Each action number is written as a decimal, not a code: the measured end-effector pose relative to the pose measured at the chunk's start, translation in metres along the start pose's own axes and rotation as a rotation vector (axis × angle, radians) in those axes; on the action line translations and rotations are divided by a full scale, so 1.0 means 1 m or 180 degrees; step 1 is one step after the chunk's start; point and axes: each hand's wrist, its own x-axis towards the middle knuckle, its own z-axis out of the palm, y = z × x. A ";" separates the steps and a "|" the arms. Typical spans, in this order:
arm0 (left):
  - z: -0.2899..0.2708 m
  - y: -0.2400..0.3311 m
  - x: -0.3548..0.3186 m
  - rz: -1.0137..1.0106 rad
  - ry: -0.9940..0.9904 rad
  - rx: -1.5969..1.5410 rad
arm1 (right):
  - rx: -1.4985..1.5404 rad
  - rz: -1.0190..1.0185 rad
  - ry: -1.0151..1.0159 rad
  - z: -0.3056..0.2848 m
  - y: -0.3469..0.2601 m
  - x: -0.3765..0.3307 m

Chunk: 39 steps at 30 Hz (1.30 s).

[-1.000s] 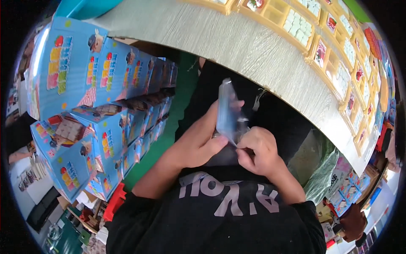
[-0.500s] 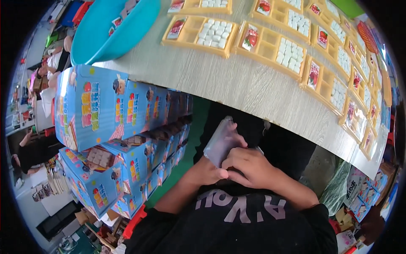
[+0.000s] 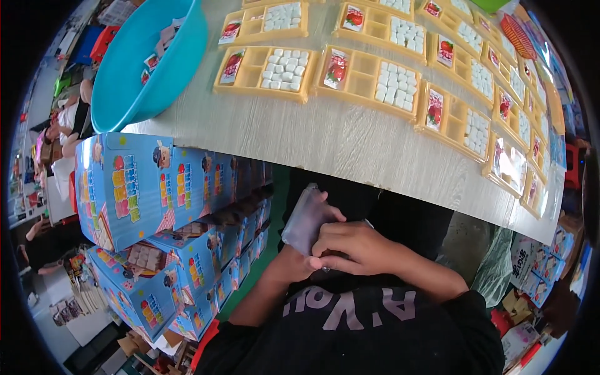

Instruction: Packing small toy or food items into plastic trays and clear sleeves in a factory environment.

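In front of my body, below the table edge, I hold a flat, translucent grey-purple plastic piece (image 3: 304, 220) with rounded corners. It looks like a thin case or sleeve, tilted upright; its exact kind does not show. My left hand (image 3: 300, 262) is wrapped round it from behind, fingertips showing past its right side and the thumb at its lower end. Against its lower right corner lies my right hand (image 3: 350, 245), fingers curled in and touching the left thumb. Whatever the right fingers pinch is hidden.
On the table (image 3: 262, 134) stand rows of yellow trays (image 3: 359, 86) with white marshmallows and strawberry-printed sachets. A turquoise basin (image 3: 134, 94) with several sachets sits at the far left. Blue printed boxes (image 3: 140, 194) are stacked to my left. A red basket (image 3: 517, 36) is far right.
The view has shifted, so table, trays and boxes sit lower and further left. Both hands keep their hold on the plastic piece, and the right fingers are slightly more curled at its corner.
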 end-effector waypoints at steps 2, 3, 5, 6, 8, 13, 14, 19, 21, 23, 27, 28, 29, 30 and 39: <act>0.001 0.001 0.000 -0.0023 0.0007 -0.0041 | 0.0018 -0.0014 -0.0022 0.000 0.000 0.000; 0.001 0.001 0.000 -0.0055 0.0014 -0.0078 | 0.0072 0.0019 -0.0017 -0.001 -0.001 0.000; 0.002 0.002 -0.001 -0.0057 0.0030 -0.0080 | 0.0122 0.0061 -0.0023 0.001 0.000 0.000; 0.002 0.001 -0.001 -0.0066 0.0039 -0.0077 | 0.0138 -0.0033 0.0046 0.002 0.002 0.001; 0.000 0.000 -0.002 -0.0071 0.0015 -0.0077 | 0.0153 -0.0107 0.0100 0.002 0.002 0.001; 0.000 -0.001 -0.005 -0.0123 -0.0027 -0.0147 | 0.0395 0.0132 0.0011 0.001 -0.001 0.001; -0.001 -0.002 -0.006 -0.0129 -0.0043 -0.0175 | 0.0387 0.0148 -0.0001 0.002 -0.001 0.001; -0.004 -0.004 -0.007 -0.0108 -0.0048 -0.0296 | 0.0509 0.0211 0.0010 0.003 0.002 0.004; -0.005 -0.004 -0.007 -0.0124 -0.0056 -0.0290 | 0.0533 0.0211 0.0012 0.004 0.001 0.006; -0.005 -0.004 -0.008 -0.0100 -0.0021 -0.0323 | 0.0555 0.0195 0.0001 0.006 0.000 0.007; -0.012 -0.012 -0.010 0.0105 -0.0114 -0.0005 | 0.0061 0.0229 0.0091 0.011 -0.008 0.009; -0.014 -0.014 -0.010 0.0138 -0.0074 0.0016 | -0.0185 0.0271 0.0205 0.013 -0.011 0.008; -0.014 -0.015 -0.010 0.0201 -0.0152 0.0086 | -0.0370 0.0132 0.0332 0.017 -0.012 0.008; -0.014 -0.015 -0.009 0.0263 -0.0234 0.0156 | -0.0374 0.0090 0.0305 0.018 -0.015 0.007; -0.014 -0.007 -0.019 -0.0040 0.0060 -0.0661 | -0.0774 0.0168 0.1157 -0.012 -0.065 -0.003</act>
